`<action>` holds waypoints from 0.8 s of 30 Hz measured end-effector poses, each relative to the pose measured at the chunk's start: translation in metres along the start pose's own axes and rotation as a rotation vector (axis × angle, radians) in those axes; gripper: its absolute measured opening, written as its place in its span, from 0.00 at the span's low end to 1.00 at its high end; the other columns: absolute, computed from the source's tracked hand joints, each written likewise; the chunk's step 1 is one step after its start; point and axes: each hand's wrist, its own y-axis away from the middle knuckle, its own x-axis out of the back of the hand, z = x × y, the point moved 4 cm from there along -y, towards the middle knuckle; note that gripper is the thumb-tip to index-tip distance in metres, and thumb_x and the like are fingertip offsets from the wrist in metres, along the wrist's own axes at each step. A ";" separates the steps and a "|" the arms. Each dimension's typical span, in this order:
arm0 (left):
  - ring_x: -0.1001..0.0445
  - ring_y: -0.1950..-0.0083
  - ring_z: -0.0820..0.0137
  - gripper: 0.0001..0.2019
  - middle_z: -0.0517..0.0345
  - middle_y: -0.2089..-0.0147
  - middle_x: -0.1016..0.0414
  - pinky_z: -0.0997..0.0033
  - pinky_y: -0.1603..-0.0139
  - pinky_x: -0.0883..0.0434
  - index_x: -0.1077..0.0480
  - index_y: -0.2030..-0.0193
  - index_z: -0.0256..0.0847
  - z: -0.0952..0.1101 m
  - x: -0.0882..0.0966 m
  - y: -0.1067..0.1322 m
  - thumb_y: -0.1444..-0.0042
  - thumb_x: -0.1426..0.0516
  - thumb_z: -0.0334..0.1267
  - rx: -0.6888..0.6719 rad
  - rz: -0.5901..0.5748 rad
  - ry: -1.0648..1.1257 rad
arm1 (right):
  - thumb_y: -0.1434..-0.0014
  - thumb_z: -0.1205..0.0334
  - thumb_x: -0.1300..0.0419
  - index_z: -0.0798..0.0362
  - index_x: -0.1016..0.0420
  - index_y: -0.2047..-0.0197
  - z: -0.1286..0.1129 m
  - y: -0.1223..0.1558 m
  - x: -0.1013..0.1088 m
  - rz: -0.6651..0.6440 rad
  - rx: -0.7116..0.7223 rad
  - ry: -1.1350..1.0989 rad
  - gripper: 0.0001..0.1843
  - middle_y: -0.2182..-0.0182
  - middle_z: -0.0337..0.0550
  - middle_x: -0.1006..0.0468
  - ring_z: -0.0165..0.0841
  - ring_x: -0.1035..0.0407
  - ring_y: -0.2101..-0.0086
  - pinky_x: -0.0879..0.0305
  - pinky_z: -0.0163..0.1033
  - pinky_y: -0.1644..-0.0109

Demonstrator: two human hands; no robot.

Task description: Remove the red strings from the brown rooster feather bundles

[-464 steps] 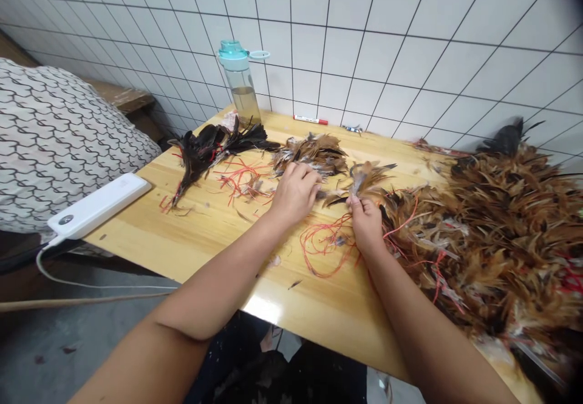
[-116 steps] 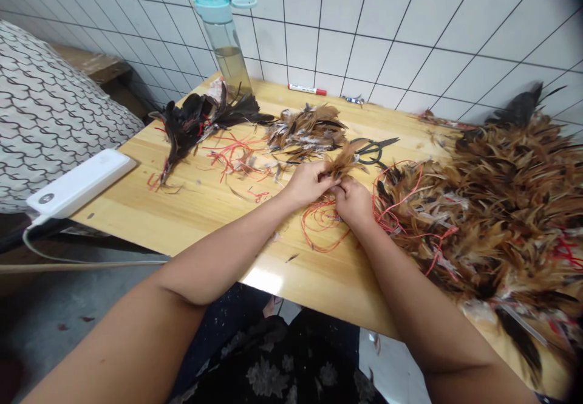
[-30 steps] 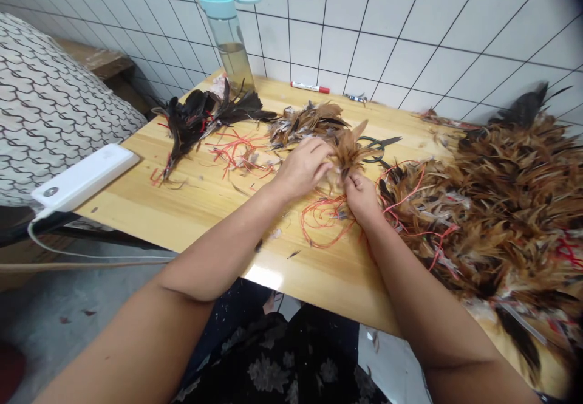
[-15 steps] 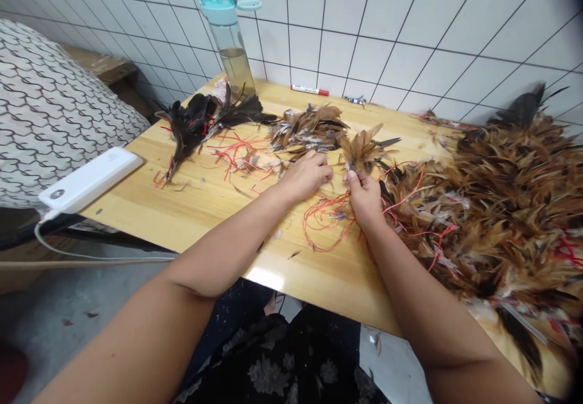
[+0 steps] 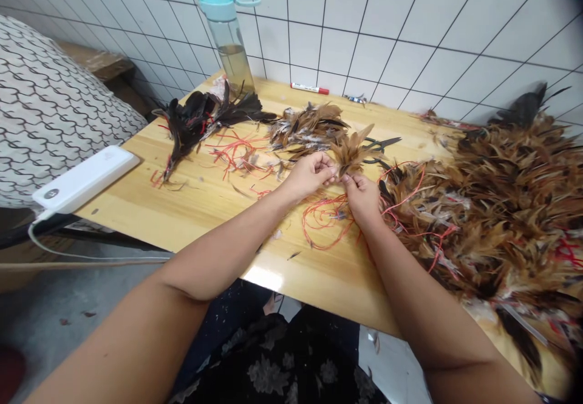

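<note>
My left hand and my right hand meet over the wooden table, both pinched on the base of a small bunch of brown feathers that fans up and away from me. A loose tangle of red string lies on the table just under my right hand. Black scissors rest right behind the bunch.
A large heap of brown feathers fills the right side. A smaller brown pile, black feathers and cut red strings lie at the back left. A water bottle, a red marker and a white power bank stand around.
My left hand has come back to the feather bunch and pinches its base together with my right hand; half a second ago only the right hand held it.
</note>
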 end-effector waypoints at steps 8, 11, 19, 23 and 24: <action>0.34 0.70 0.78 0.02 0.64 0.72 0.31 0.77 0.66 0.36 0.34 0.68 0.37 -0.003 0.006 -0.003 0.47 0.43 0.30 -0.209 0.037 -0.243 | 0.47 0.54 0.41 0.51 0.31 0.78 0.005 -0.002 -0.005 -0.070 0.052 -0.043 0.13 0.79 0.37 0.31 0.32 0.38 0.74 0.42 0.38 0.67; 0.34 0.70 0.77 0.01 0.63 0.72 0.31 0.76 0.66 0.37 0.33 0.67 0.37 -0.001 0.005 -0.002 0.47 0.44 0.30 -0.257 0.051 -0.329 | 0.48 0.54 0.41 0.51 0.29 0.76 0.005 -0.002 -0.007 -0.087 0.071 -0.089 0.11 0.78 0.38 0.27 0.32 0.36 0.73 0.40 0.38 0.65; 0.29 0.63 0.73 0.07 0.58 0.64 0.25 0.73 0.59 0.33 0.27 0.62 0.37 0.014 0.038 -0.010 0.46 0.45 0.29 -0.343 0.085 -0.558 | 0.44 0.53 0.45 0.53 0.26 0.73 0.003 0.000 0.001 0.015 0.076 -0.090 0.14 0.75 0.40 0.26 0.33 0.34 0.70 0.39 0.39 0.61; 0.29 0.59 0.71 0.13 0.57 0.64 0.25 0.71 0.53 0.34 0.23 0.66 0.39 0.013 0.051 -0.014 0.49 0.48 0.23 -0.430 -0.183 -0.869 | 0.44 0.49 0.45 0.53 0.25 0.72 0.004 0.001 0.001 0.016 0.050 -0.091 0.16 0.79 0.37 0.30 0.31 0.38 0.74 0.40 0.38 0.65; 0.29 0.58 0.71 0.15 0.56 0.64 0.25 0.71 0.52 0.34 0.22 0.66 0.40 0.010 0.053 -0.014 0.49 0.48 0.23 -0.438 -0.241 -0.913 | 0.43 0.49 0.45 0.53 0.26 0.71 0.005 0.001 0.000 0.014 0.047 -0.098 0.17 0.79 0.37 0.31 0.31 0.38 0.74 0.40 0.38 0.65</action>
